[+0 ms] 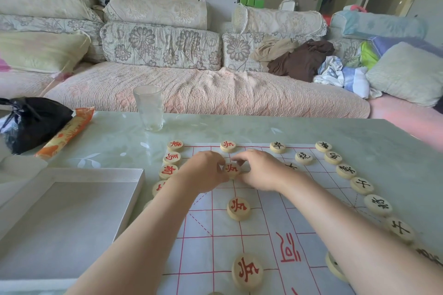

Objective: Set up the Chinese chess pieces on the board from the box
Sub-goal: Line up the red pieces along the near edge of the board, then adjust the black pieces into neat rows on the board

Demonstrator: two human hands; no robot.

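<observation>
Left hand (206, 171) and right hand (260, 170) meet over the far half of the board (266, 218). Curled fingertips from both sides pinch one red piece (232, 169) by its rim, and it lies flat on a grid line. That piece sits in a file of red soldiers: one beyond it (228, 146), two nearer (238, 208) (247, 272), each well apart from the next.

A red row (171, 158) runs down the board's left edge, with the left forearm hiding its nearer end. A black row (362, 185) lines the right edge, and the right forearm crosses its near end. Two more black pieces (278, 147) (304, 158) stand just inside the far edge. Bare squares show between the soldier file and the black row.

The box (134, 199) lies just beside the red row, with its grey floor showing. Past the board's far edge, pale table (359, 134) runs to a glass (149, 108), a packet (67, 134) and a black bag (31, 122) at far left.
</observation>
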